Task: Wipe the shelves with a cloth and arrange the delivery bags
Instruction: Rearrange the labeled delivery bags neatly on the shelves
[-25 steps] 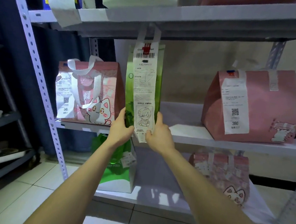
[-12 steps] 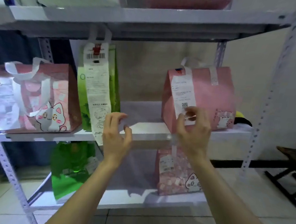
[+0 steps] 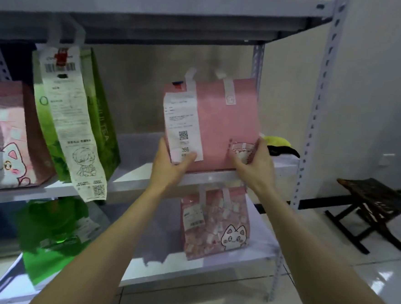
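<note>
From the head view, the person stands at the rack with both hands on the plain pink bag [image 3: 222, 129], which sits at the right end of the middle shelf [image 3: 136, 178]. The left hand [image 3: 170, 166] grips its lower left corner, thumb pressed across the receipt [image 3: 184, 129]. The right hand [image 3: 253, 165] curls round the lower right corner.

I'd say this is the arranging part. The green bag [image 3: 96, 130] and the cat bag [image 3: 8, 143] stand upright to the left, and two more bags sit on the shelf below. This pink one looks like the one being squared up.

No cloth is in either hand. Something yellow [image 3: 278, 143] lies behind the bag, but I cannot tell what it is. Whether wiping is done, I cannot tell.
</note>
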`<move>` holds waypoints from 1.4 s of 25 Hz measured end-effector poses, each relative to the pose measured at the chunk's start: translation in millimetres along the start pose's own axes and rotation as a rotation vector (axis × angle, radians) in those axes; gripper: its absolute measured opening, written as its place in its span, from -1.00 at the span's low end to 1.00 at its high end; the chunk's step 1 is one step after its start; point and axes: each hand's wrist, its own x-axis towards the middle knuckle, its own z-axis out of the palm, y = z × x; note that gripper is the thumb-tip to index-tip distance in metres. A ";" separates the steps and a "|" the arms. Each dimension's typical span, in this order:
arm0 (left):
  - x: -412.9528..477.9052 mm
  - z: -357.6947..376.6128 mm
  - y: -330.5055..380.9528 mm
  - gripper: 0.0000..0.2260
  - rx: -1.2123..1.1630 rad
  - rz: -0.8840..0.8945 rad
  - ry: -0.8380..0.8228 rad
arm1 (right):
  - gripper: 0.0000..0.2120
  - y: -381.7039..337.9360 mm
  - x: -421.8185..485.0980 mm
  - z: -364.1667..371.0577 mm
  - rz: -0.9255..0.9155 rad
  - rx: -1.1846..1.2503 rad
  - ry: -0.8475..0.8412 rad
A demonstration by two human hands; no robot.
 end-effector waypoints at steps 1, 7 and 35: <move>-0.3 -11.3 -6.2 -0.30 0.011 -0.018 0.072 | -0.31 -6.0 -8.8 16.5 -0.059 -0.015 -0.017; -6.8 -64.1 -26.9 -0.02 0.117 -0.009 0.114 | -0.21 -23.8 -24.8 59.1 -0.184 -0.097 -0.132; -114.3 37.1 -184.9 -0.28 0.311 -0.470 -0.470 | -0.11 177.4 -118.4 77.9 0.521 -0.091 -0.236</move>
